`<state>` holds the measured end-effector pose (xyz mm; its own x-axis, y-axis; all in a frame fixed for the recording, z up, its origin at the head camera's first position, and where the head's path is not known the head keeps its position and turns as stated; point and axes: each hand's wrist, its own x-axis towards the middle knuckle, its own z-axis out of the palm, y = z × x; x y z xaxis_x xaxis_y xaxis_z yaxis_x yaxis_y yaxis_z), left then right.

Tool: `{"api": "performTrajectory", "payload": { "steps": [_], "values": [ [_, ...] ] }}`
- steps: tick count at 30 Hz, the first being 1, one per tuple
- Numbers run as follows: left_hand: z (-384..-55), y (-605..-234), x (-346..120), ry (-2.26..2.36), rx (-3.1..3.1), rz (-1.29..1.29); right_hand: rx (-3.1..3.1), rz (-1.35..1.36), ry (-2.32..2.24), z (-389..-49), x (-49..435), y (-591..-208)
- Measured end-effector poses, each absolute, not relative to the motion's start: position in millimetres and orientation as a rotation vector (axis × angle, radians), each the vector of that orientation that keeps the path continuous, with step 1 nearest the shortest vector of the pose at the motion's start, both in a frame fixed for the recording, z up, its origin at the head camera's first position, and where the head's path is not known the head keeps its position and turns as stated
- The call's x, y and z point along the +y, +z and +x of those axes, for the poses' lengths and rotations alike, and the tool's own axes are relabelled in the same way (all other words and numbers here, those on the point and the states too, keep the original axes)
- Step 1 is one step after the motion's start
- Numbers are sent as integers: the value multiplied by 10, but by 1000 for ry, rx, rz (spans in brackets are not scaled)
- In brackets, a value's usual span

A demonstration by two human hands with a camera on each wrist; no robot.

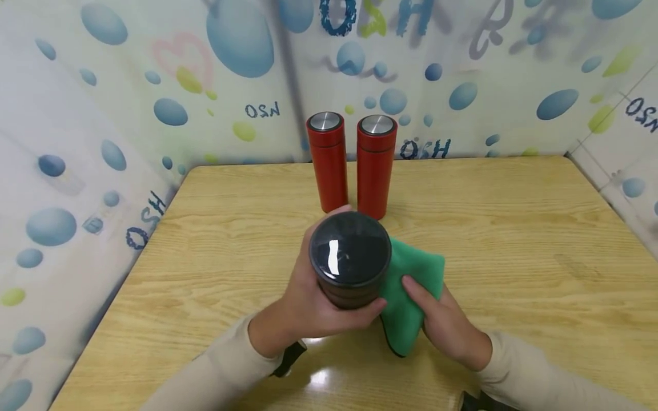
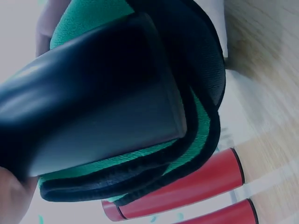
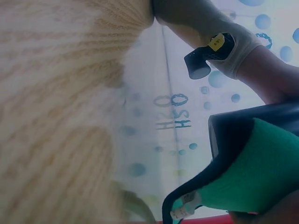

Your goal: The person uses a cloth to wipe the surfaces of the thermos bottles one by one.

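Observation:
In the head view my left hand (image 1: 313, 297) grips a black flask (image 1: 349, 257) around its side, its glossy round top tilted toward the camera. My right hand (image 1: 447, 319) pinches a folded green cloth (image 1: 411, 302) with dark edging, thumb on top, against the flask's right side. From the left wrist, the black flask (image 2: 93, 98) lies slanted with the cloth (image 2: 93, 18) wrapped about its lower end. The right wrist view has the cloth (image 3: 252, 168) over the flask (image 3: 238, 135), with most of the right hand out of sight.
Two red flasks (image 1: 329, 171) with silver-topped lids stand side by side toward the back of the wooden table (image 1: 231, 240), just beyond the black flask. A patterned sheet (image 1: 319, 80) with blue bubbles and letters rises behind the table and along its sides.

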<state>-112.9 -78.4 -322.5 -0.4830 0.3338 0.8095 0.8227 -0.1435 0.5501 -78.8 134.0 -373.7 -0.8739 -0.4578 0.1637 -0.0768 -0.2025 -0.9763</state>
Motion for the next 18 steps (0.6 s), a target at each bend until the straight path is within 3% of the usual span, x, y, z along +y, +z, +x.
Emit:
{"api": "performTrajectory", "payload": {
  "steps": [3, 10, 18],
  "values": [
    [-1131, -3223, -783, -1700, -1678, -1303, 1803, -563, -2142, -806, 1329, -3710],
    [-1134, -3158, -805, -1817, -1469, -1316, 1710, -134, -2160, -870, 1278, -3666],
    [-1145, -3058, -839, -1700, -1360, -1155, 1570, -30, -2111, -895, 1314, -3653]
  ]
}}
